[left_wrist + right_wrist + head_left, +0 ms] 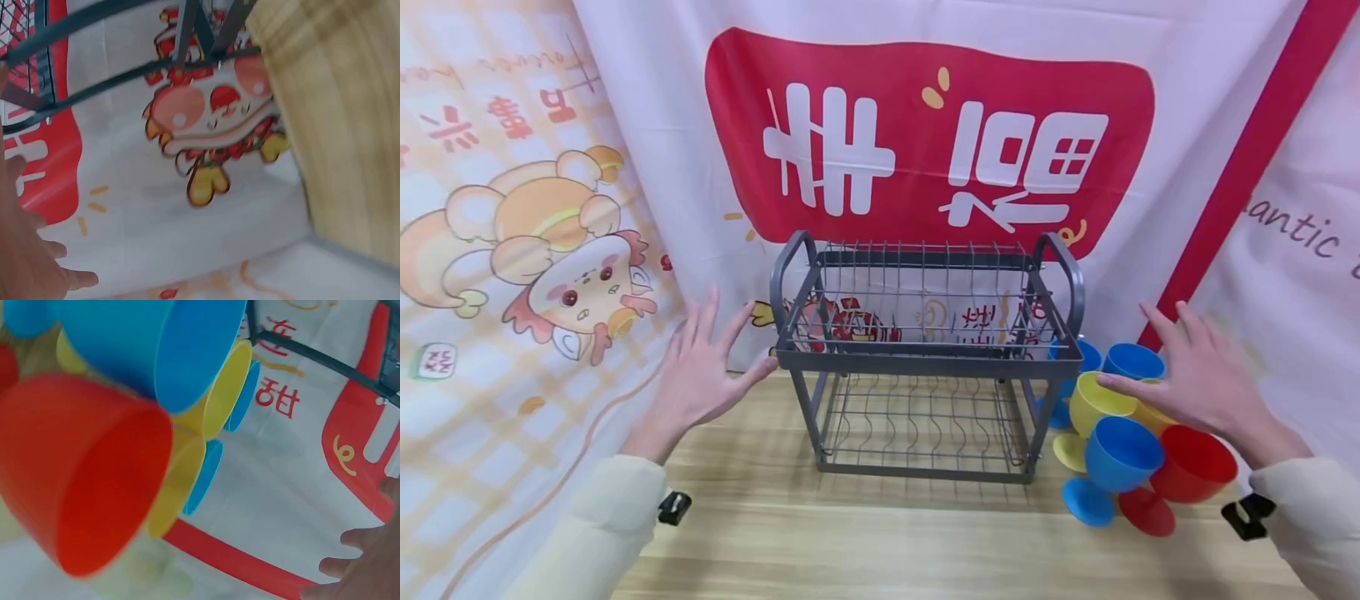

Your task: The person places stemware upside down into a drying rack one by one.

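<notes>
A dark grey two-tier dish rack (925, 361) stands in the middle of the wooden table, its wire shelves bare. My left hand (703, 375) hovers at the rack's left side, fingers spread, holding nothing; in the left wrist view the left hand (31, 256) shows at the lower left edge. On the right, my right hand (1198, 375) is held above the plastic goblets with fingers spread and nothing in its grasp. Beneath it are a red goblet (1193, 467), a blue goblet (1123, 454) and a yellow goblet (1097, 406). More blue and yellow goblets are partly hidden behind these.
A white cloth with a red printed panel (925, 142) hangs behind the rack. Printed cloth (550, 250) also covers the left side, and another (1300, 275) the right. Pale wooden tabletop (880, 542) extends in front of the rack.
</notes>
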`<state>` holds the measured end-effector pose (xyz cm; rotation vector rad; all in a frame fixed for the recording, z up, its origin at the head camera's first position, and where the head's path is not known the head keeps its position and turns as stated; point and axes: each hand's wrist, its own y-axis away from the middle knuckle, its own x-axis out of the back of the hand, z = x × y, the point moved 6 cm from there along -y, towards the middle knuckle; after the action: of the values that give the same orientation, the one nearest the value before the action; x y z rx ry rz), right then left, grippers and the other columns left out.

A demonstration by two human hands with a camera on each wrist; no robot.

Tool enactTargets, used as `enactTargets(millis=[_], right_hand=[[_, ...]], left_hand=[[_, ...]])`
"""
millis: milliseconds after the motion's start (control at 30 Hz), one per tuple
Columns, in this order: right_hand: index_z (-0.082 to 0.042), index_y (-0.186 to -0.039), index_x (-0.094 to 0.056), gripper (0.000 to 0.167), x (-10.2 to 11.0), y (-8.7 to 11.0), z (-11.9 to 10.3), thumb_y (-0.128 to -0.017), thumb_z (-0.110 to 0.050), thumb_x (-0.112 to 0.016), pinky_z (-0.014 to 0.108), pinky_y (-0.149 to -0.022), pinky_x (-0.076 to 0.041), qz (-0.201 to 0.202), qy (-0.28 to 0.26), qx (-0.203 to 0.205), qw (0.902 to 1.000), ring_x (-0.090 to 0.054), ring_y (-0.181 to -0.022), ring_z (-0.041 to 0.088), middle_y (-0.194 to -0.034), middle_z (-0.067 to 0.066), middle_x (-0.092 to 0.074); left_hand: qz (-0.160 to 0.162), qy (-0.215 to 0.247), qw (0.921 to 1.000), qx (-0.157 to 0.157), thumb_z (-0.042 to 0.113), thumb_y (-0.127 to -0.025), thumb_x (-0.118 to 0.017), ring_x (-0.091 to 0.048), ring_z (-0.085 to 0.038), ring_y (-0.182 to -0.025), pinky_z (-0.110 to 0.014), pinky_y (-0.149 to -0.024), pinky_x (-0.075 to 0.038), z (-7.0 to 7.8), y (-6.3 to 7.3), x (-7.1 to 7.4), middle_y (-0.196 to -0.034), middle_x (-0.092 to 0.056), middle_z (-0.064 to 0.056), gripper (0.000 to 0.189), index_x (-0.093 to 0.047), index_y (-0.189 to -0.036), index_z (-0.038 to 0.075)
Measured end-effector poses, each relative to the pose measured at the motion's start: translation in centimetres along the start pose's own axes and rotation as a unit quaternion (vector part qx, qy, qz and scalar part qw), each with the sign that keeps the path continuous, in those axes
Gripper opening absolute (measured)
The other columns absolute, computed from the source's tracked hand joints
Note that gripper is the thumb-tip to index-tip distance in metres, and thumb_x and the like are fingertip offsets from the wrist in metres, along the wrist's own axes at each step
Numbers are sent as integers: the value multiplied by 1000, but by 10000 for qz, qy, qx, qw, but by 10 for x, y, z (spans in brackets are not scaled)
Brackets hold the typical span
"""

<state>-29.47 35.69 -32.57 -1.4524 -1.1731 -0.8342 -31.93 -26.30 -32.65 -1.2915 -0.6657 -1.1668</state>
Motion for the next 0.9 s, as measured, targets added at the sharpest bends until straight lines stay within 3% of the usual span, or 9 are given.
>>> enactTargets(millis=[233,333,433,533,567,667,767,900], right_hand=[[-14,-172,-11,120,-11,29,-3,-85,-64,-78,89,-91,-42,287,-835,-407,9953,-25,-147,65,-168,37,-21],[-14,-172,-12,116,-16,47,-4,-88,-59,-78,88,-89,-44,442,-1291,-674,9883,-27,-147,64,-168,36,-23],[-18,-172,-13,113,-20,68,-4,-89,-54,-80,85,-90,-48,677,-1756,-1037,9766,-33,-143,62,-168,33,-27],[-25,-172,-14,111,-27,89,-3,-88,-50,-83,79,-95,-51,956,-2109,-1565,9601,-40,-142,57,-169,26,-31],[-28,-171,-15,110,-29,96,-3,-88,-49,-84,71,-96,-57,1059,-2200,-1753,9538,-42,-141,53,-168,23,-34],[-37,-170,-16,108,-40,116,-4,-88,-47,-85,60,-104,-58,1238,-2400,-2351,9337,-43,-145,43,-170,11,-36],[-43,-167,-19,104,-50,132,-5,-88,-43,-86,45,-111,-56,1354,-2602,-2840,9129,-42,-147,34,-170,3,-37],[-43,-165,-23,98,-63,145,-6,-89,-41,-85,43,-122,-47,1479,-2910,-3320,8850,-41,-146,28,-169,0,-37]], left_hand=[[572,1150,9917,-13,61,-96,-66,-24,-48,-162,-84,-115,-27,20,30,-23,-181,-3,2,90,-21,-170,37],[930,1661,9816,-114,49,-95,-72,-33,-46,-158,-81,-115,-32,33,46,-33,-180,-13,3,87,-28,-169,31],[1296,2160,9674,-277,37,-91,-78,-40,-43,-154,-78,-115,-35,49,62,-44,-177,-27,-4,84,-40,-163,18],[1538,2491,9552,-424,31,-87,-80,-46,-41,-148,-74,-115,-38,65,79,-57,-168,-39,-14,79,-47,-154,4],[1580,2551,9529,-433,30,-86,-81,-47,-41,-146,-74,-114,-40,70,85,-62,-165,-41,-16,78,-48,-152,3],[1606,2769,9461,-484,28,-84,-82,-50,-39,-142,-72,-114,-41,83,99,-77,-158,-46,-22,76,-50,-147,-2],[1532,2896,9431,-570,27,-84,-83,-50,-38,-142,-69,-115,-42,96,109,-90,-156,-48,-20,77,-50,-147,-1],[1393,2947,9422,-778,29,-85,-84,-51,-33,-144,-63,-117,-43,114,115,-102,-158,-49,-12,79,-48,-151,5]])
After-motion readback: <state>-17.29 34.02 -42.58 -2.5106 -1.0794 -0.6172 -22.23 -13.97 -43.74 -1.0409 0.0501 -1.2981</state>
